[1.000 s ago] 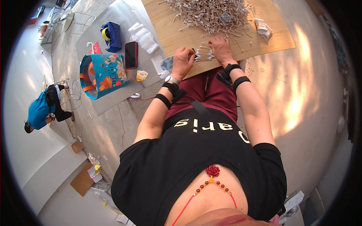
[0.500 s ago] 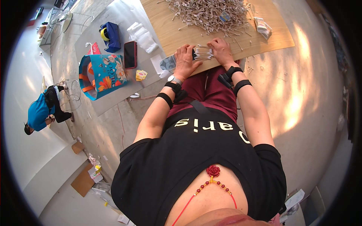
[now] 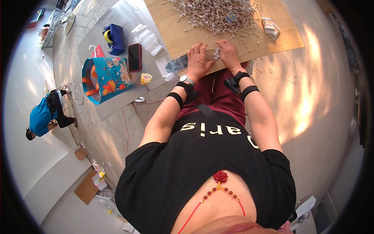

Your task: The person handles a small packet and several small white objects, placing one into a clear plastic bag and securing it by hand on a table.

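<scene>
The swabs (image 3: 212, 54) run left to right, the left hand (image 3: 197, 60) over their left end, the right hand (image 3: 229, 54) just beside their right; whether either clamps them, I cannot tell.

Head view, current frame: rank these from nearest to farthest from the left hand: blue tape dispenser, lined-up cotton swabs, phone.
From the left hand:
1. Lined-up cotton swabs: immediately to its right.
2. Phone: off to its left.
3. Blue tape dispenser: farther left, beyond the phone and higher in the picture.
</scene>
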Demonstrator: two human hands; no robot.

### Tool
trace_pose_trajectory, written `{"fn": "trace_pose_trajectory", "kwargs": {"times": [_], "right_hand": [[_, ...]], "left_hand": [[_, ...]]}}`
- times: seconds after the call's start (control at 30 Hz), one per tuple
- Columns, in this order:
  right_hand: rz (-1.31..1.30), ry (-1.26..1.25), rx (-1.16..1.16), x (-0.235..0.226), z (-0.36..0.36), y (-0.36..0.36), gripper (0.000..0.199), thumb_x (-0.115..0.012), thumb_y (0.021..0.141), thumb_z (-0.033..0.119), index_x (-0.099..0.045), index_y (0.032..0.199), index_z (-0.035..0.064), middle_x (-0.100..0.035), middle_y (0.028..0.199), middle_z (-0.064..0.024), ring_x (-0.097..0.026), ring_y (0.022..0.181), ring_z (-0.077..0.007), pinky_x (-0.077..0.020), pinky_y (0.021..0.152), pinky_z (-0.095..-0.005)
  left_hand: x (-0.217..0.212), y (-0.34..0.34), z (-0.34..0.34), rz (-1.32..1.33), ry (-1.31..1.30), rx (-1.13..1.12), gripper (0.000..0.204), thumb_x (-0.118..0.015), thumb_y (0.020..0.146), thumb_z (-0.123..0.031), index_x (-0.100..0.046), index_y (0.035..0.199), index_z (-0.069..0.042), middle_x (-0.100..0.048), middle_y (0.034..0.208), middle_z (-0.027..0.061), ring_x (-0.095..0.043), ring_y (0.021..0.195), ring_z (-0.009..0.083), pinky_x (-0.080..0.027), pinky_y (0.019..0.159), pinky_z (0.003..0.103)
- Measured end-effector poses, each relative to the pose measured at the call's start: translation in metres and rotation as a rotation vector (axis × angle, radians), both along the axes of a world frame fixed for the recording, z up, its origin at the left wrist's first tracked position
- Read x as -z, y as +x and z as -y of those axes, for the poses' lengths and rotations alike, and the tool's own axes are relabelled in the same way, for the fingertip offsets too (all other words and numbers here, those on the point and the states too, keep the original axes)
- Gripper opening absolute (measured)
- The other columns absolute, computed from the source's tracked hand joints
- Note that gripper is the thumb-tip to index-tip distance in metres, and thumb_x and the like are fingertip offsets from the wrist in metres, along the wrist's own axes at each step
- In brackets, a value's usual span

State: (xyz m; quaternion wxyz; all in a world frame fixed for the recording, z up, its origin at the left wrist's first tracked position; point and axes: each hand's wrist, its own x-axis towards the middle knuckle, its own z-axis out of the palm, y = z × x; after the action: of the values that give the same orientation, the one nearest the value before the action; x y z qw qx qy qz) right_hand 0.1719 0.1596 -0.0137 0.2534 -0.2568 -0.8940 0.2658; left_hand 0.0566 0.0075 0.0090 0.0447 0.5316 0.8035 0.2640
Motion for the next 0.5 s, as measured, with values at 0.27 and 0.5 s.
{"fn": "trace_pose_trajectory", "kwargs": {"times": [0.27, 0.5], "right_hand": [[0.072, 0.131, 0.147, 0.011, 0.014, 0.036, 0.044, -0.052, 0.103, 0.024, -0.054, 0.144, 0.0066, -0.055, 0.148, -0.0124, -0.047, 0.140, -0.0293, -0.0316, 0.117, -0.0459], [0.187, 0.176, 0.106, 0.017, 0.029, 0.044, 0.060, -0.043, 0.108, 0.042, -0.043, 0.155, 0.0056, -0.041, 0.161, -0.0135, -0.034, 0.152, -0.0261, -0.0184, 0.125, -0.0493]], "left_hand": [[0.015, 0.017, 0.002, -0.171, -0.166, 0.150, 0.096, -0.053, 0.096, -0.064, -0.022, 0.163, -0.003, -0.017, 0.172, 0.0132, -0.007, 0.161, 0.0244, 0.001, 0.127, 0.053], [0.030, 0.022, -0.005, -0.110, -0.158, 0.153, 0.097, -0.052, 0.095, -0.064, -0.021, 0.164, -0.003, -0.015, 0.173, 0.0144, -0.005, 0.161, 0.0268, 0.003, 0.127, 0.054]]}}
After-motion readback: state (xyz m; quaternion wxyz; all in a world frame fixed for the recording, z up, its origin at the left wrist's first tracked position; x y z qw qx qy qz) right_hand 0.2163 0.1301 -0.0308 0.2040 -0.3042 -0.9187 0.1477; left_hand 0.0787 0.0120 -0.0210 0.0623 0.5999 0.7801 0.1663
